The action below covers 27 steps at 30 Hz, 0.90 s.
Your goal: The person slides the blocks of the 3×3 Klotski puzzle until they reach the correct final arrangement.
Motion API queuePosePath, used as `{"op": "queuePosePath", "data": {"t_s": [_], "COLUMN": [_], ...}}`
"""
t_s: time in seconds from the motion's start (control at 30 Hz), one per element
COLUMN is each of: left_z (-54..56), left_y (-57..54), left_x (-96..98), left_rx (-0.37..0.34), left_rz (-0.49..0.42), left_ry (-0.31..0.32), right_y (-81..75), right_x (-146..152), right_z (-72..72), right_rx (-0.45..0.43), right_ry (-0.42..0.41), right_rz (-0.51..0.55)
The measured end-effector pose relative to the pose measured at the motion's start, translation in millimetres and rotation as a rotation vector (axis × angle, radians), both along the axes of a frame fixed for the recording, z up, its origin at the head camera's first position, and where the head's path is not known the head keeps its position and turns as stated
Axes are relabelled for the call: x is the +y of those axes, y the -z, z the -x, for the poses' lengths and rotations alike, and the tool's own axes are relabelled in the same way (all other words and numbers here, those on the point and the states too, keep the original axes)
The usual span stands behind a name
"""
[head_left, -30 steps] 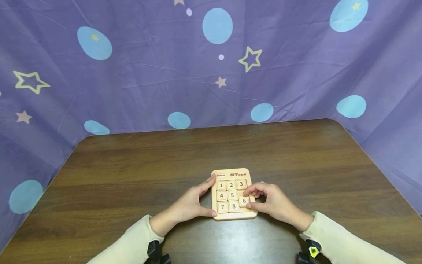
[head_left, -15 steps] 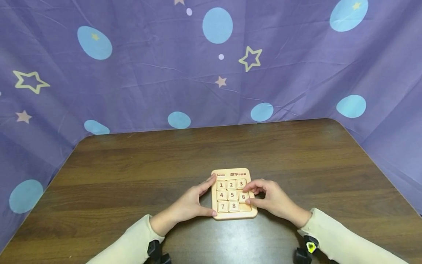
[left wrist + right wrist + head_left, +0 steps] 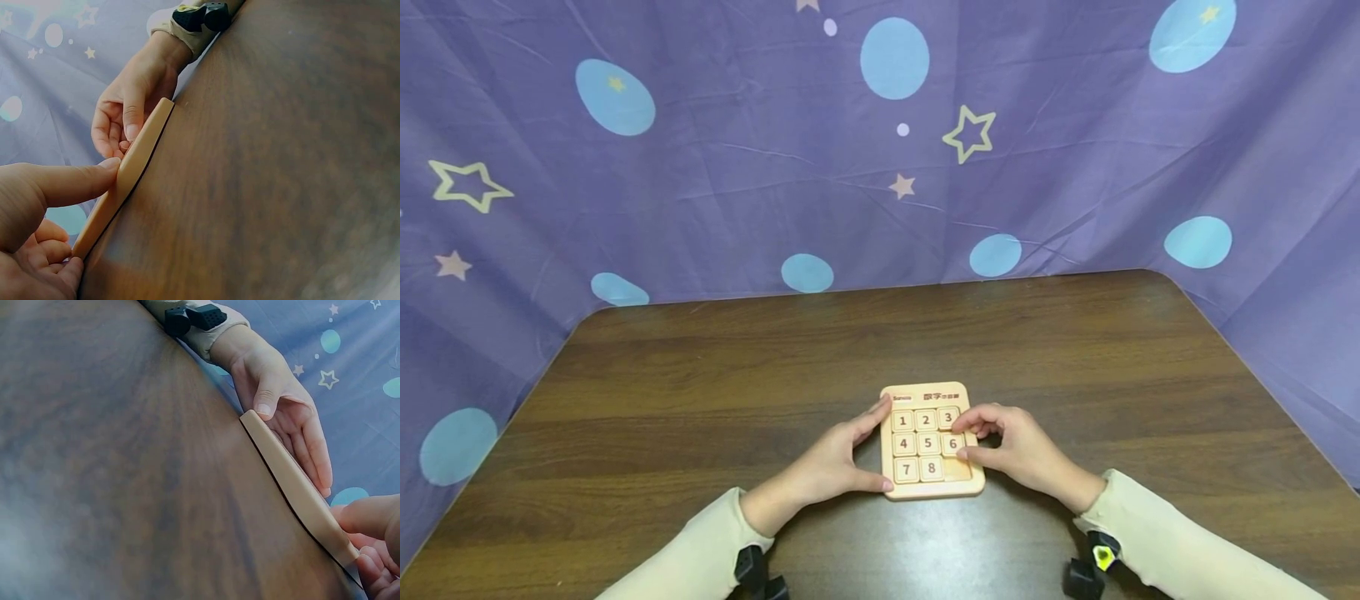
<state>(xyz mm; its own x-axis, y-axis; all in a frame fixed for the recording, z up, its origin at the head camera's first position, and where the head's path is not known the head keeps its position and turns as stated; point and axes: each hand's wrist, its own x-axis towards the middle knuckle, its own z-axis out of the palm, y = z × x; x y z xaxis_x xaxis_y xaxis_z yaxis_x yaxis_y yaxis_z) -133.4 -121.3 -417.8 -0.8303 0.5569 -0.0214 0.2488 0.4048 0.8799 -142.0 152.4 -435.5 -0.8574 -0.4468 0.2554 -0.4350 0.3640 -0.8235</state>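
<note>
A pale wooden number slide puzzle [image 3: 922, 493] lies flat on the brown table, its tiles marked 1 to 8. Tile 6 [image 3: 952, 444] sits at the right end of the middle row, and the bottom right slot is bare. My left hand [image 3: 820, 467] holds the puzzle's left side, thumb at the near corner and fingertips at the far one. My right hand [image 3: 1026, 454] pinches tile 6, thumb on its lower edge and index finger at its upper edge. In the left wrist view the puzzle [image 3: 125, 181] appears edge-on, tiles hidden.
The wooden table [image 3: 737, 367] stretches around the puzzle on every side. Behind it hangs a purple curtain [image 3: 715, 208] with blue dots and stars. Black devices are strapped to the left wrist [image 3: 752, 568] and the right wrist [image 3: 1093, 567].
Tile 6 has slid away from me, from between the lower rows into line with tiles 4 and 5. My right hand moved with it; the left hand stayed put.
</note>
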Motion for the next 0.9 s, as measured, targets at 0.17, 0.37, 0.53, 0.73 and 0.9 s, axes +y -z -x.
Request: {"op": "queuePosePath", "data": {"t_s": [0.17, 0.37, 0.53, 0.73, 0.9], "left_z": [-1.2, -1.0, -1.0, -1.3, -1.4], "left_y": [-0.9, -1.7, -1.7, -2.4, -1.9], "left_x": [0.0, 0.6, 0.5, 1.0, 1.4], "left_rx": [0.0, -0.002, 0.0, -0.007, 0.003], "left_rz": [-0.005, 0.004, 0.02, 0.029, 0.04], "left_ry": [-0.001, -0.006, -0.016, -0.025, -0.03], "right_y": [0.2, 0.7, 1.5, 1.3, 1.5], "right_x": [-0.4, -0.7, -1.1, -0.6, -0.2], "right_z": [0.7, 1.5, 2.7, 3.1, 2.9], "right_rx": [0.005, 0.009, 0.018, 0.025, 0.02], "right_ry": [0.009, 0.012, 0.014, 0.012, 0.018], "right_rz": [0.0, 0.008, 0.01, 0.018, 0.019]}}
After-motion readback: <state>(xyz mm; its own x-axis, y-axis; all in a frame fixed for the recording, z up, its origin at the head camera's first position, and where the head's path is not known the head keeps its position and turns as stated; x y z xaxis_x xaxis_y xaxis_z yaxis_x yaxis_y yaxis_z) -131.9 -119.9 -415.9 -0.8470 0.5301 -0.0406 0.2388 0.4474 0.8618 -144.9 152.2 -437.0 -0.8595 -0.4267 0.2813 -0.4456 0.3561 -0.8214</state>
